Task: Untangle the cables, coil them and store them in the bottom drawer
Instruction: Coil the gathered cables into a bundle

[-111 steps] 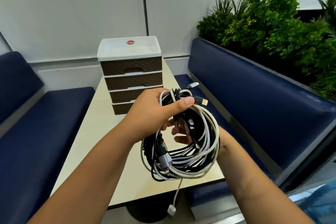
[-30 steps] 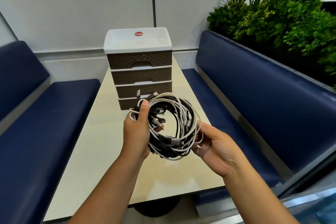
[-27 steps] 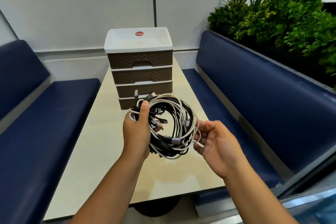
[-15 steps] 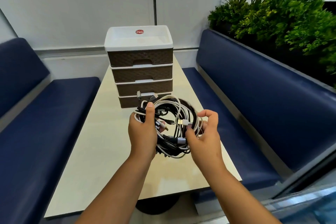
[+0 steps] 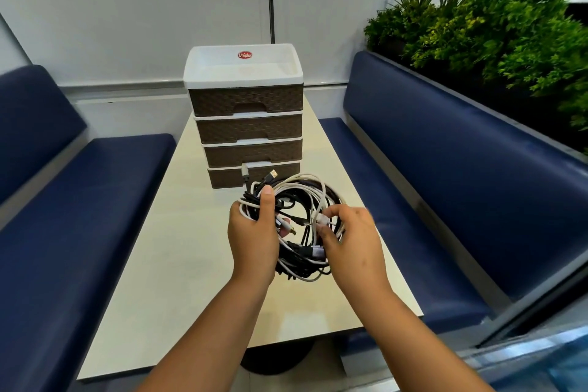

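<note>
Our left hand [image 5: 253, 240] grips the tangled black-and-white cable bundle [image 5: 297, 232] at 9 o'clock to steady it; right hand [image 5: 353, 248] pinches a white plug [image 5: 321, 219] at 3, prob. to free one end.

Bright even light – soft glare on table [image 5: 178, 264]; wide-angle edge bending, right side blurred.

Cream table [image 5: 178, 267] w/ drawer unit

The 4-drawer unit [image 5: 246, 124], brown fronts & white top, stands on the far end of the table, btw two blue benches [image 5: 79, 200]; all drawers are closed.
</note>
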A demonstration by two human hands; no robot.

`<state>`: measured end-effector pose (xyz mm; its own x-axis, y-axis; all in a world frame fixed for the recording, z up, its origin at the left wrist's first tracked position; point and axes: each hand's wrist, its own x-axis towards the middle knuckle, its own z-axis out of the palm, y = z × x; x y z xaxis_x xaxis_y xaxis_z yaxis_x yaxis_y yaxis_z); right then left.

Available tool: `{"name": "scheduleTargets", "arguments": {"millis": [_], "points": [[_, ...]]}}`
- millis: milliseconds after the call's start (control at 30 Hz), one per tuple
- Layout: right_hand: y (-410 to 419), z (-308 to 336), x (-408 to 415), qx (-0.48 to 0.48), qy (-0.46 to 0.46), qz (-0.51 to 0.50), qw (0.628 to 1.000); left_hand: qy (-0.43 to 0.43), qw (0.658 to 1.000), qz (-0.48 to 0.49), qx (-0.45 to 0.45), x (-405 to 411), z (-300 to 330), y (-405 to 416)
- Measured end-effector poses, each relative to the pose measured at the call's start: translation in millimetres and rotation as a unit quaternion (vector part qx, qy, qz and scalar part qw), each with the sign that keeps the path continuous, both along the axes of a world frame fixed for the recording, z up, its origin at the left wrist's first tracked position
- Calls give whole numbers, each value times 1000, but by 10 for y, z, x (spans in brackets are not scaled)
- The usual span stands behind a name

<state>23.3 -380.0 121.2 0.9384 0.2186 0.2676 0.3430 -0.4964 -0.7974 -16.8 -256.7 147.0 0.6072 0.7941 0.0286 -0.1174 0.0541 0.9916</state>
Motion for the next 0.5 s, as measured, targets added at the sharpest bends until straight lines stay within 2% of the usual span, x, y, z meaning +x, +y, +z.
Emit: {"name": "scheduleTargets", "arguments": {"millis": [100, 167, 233, 333, 500], "points": [[-61, 108, 19, -26, -77, -36, 996, 10, 1000, -1, -7, -1, -42, 44], [-94, 214, 43, 14, -75, -12, 997, 22, 1000, 1, -12, 3, -95, 85], [-109, 339, 76, 99, -37, 25, 994, 38, 999, -3, 2, 4, -164, 98], [-153, 568, 169, 249, 42, 76, 965, 51, 999, -16, 9, -15, -263, 86], [-361, 638, 490, 350, 161, -23, 923, 50, 994, -81, -47, -13, -310, 156]]}}
